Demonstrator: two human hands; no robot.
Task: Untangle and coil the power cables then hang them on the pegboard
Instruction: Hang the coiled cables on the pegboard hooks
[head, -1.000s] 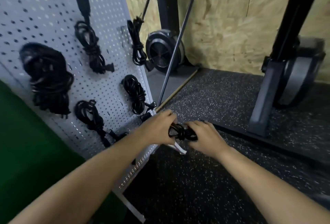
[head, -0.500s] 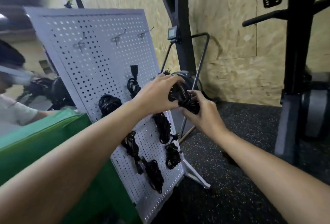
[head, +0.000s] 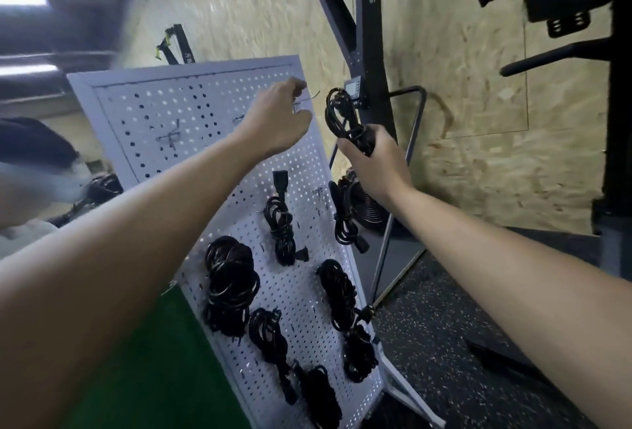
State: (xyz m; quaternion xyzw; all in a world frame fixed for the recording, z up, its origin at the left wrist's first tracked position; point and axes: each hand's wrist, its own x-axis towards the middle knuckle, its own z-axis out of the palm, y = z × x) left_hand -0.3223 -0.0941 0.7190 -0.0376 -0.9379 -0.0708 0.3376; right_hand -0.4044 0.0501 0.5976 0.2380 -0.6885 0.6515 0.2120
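A white pegboard (head: 191, 93) leans upright on the left. Several coiled black cables (head: 231, 278) hang on its lower half. My right hand (head: 371, 158) grips a coiled black power cable (head: 343, 121) and holds it up just right of the board's top corner. My left hand (head: 278, 117) reaches to the board's upper right, fingers pinched around a thin metal hook (head: 306, 100) there. The cable's loop sits a short gap to the right of that hook, not touching it. Two bare hooks (head: 169, 136) stick out of the upper board.
A black exercise machine post (head: 367, 35) with a small display stands right behind the cable, its fan wheel (head: 362, 204) lower down. A green surface (head: 150, 370) lies at lower left, speckled rubber floor (head: 444, 343) at right. Another person is at the far left edge.
Both hands rose from the floor to the top of the board. The left hand let go of the cable and moved onto the hook. The right hand alone now holds the coil.
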